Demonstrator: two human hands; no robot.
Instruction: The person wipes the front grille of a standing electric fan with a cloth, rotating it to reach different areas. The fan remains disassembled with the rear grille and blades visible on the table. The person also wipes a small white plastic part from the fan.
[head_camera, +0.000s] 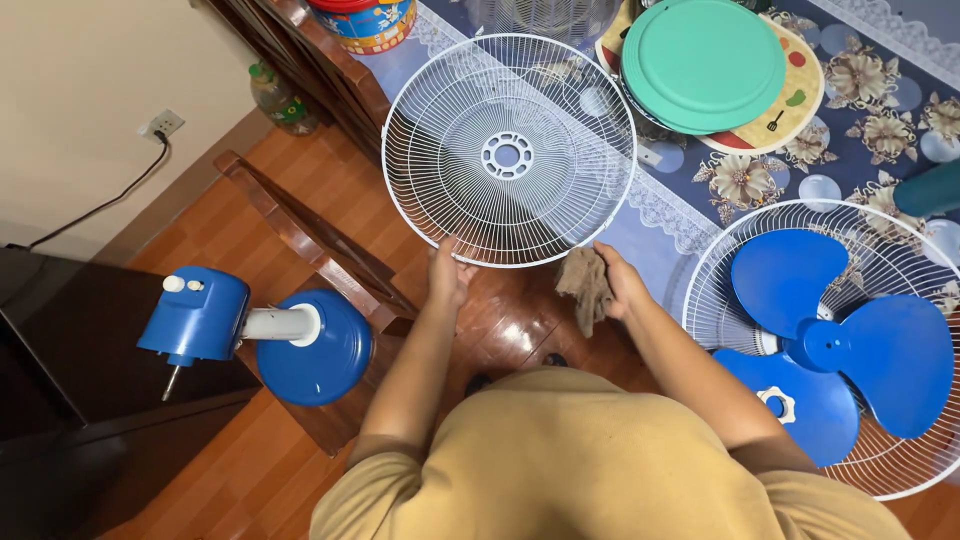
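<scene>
While the round white wire fan guard (509, 150) is steadied at the table's edge by the closed left hand (449, 272), a brown rag (586, 287) is clutched in the right hand (622, 283) against its rim.

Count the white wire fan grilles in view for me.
2. One grille lies on the table edge, its near rim held by the left hand. The other grille lies at the right under the blue fan blade, partly out of frame.

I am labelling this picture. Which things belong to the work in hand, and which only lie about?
In hand: white fan grille, held by left hand; brown rag in right hand.

Lying about: blue fan blade, second grille, blue motor head, green lid, bottle.
</scene>
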